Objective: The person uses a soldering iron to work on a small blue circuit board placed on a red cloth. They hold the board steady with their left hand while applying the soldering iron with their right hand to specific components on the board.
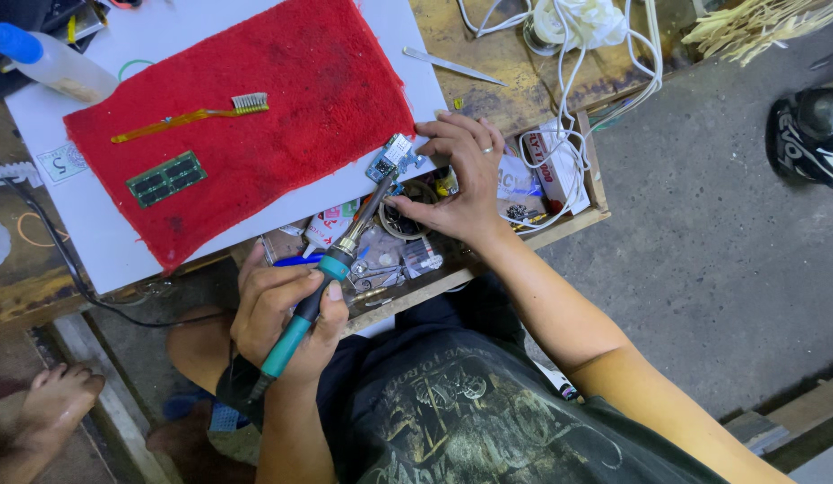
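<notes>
Dark printed T-shirt, finger ring [487,150]

A red towel [273,99] lies on a white board [121,242], with a toothbrush [197,113] and a green memory module [165,178] on it. Tweezers [452,66] rest on the wooden bench [515,99] near tangled white cables [569,54]. A helmet [809,134] sits on the floor.

red towel [282,99], teal soldering iron [313,300], green memory module [165,178]
</notes>
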